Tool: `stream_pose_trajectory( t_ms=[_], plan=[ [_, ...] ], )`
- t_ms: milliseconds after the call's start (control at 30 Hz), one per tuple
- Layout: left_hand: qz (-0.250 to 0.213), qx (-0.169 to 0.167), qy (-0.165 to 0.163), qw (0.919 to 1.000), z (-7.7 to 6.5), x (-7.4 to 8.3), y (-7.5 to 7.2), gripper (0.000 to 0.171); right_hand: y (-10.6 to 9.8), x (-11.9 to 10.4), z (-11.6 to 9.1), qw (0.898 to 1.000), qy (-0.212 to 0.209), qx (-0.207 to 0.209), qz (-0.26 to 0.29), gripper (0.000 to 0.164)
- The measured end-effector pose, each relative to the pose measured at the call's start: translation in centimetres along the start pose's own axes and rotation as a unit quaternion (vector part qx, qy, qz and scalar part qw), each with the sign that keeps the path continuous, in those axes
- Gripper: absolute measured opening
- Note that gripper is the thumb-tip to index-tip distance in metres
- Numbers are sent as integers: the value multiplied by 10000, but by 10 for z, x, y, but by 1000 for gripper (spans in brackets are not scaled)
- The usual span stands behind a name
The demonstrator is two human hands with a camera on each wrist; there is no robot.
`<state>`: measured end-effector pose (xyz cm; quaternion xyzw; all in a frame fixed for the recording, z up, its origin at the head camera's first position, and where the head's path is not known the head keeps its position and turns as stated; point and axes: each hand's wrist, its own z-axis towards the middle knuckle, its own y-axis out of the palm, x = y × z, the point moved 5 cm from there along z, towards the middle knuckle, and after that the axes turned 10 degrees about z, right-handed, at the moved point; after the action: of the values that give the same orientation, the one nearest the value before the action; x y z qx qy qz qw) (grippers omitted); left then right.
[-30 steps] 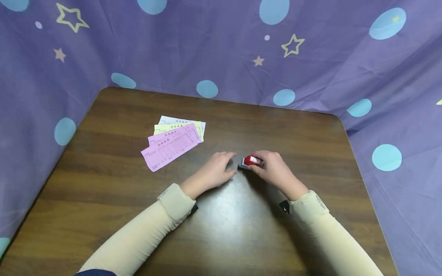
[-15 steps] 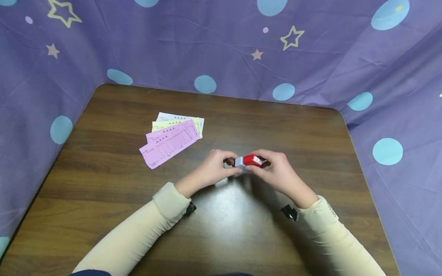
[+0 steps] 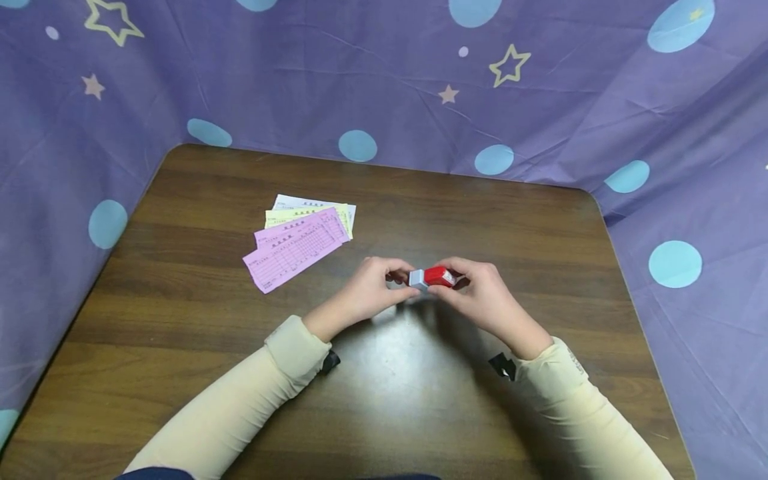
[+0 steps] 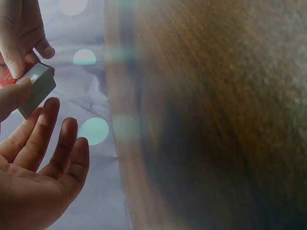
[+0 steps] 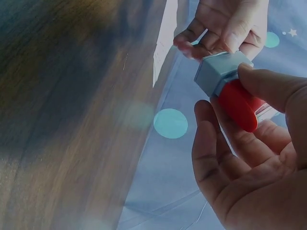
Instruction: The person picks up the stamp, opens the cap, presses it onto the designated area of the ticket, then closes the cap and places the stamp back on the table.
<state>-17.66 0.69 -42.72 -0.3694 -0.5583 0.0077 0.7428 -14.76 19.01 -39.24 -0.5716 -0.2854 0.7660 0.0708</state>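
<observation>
Both hands are on the stamp, one per end: L hand pinches its grey cap b/w thumb & fingers; R hand grips the red body, thumb on one side, fingers opp. Cap & body meet end to end. Per L wrist cam, outer L fingers spread loosely, off the cap. Stamp is held up above the wooden table, long axis running approx. L–R. On table, to L of stamp & farther back: a fan of overlapping printed slips, i.e. pink slips nearest stamp, then a yellow slip, w/ a white slip farthest. Pale sleeves come in from near side of stamp, L & R; black item at each cuff, too small to ID. Well beyond stamp, past table edge: purple curtain w/ blue dots & stars.
</observation>
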Motion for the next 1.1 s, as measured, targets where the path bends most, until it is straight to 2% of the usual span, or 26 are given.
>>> stream_pose_trajectory(
  t_ms=[200,533,700,900,1100],
  plan=[
    [47,147,6,9999,0,0,-3,26,2,-2,2,10000,-15,-12,-1,26],
    [146,92,-142,9997,-1,-2,-6,26,2,-2,4,10000,-60,-8,20,25],
    [200,112,-287,9993,-2,-5,-9,24,-5,2,2,9998,134,119,-60,27],
    [383,-118,-150,9991,-5,-3,-5,23,-11,4,0,9994,304,143,-107,28],
    [231,-476,-231,9983,-9,-2,5,21,-12,5,0,9992,300,173,-210,28]
  ],
)
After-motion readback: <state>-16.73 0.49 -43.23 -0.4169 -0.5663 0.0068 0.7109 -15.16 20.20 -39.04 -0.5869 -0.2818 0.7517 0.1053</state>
